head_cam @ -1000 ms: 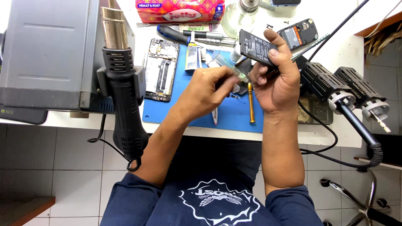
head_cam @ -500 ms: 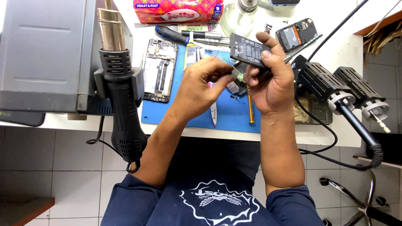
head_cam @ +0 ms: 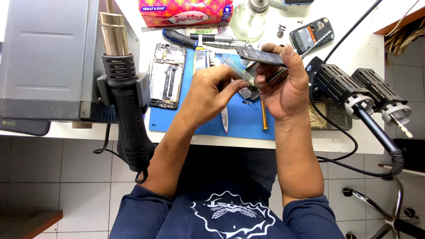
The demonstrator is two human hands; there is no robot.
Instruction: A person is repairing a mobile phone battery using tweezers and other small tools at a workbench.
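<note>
Both hands meet at upper centre of the frame above a blue mat [head_cam: 248, 119]: the right hand [head_cam: 283, 86] is curled shut around a dark flat phone part [head_cam: 261, 55], held edge-up, while the left hand [head_cam: 210, 95] pinches a small clear syringe [head_cam: 237, 73] whose tip touches that part. The work appears to be dosing the part's edge, which calls for a steady tip. An opened phone [head_cam: 167, 75] lies left of the hands; a heat gun [head_cam: 126, 102] hangs at left.

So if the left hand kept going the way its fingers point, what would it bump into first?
Probably the right hand, which holds a dark flat part. The left hand holds a clear syringe aimed that way; depth is unclear.
</note>
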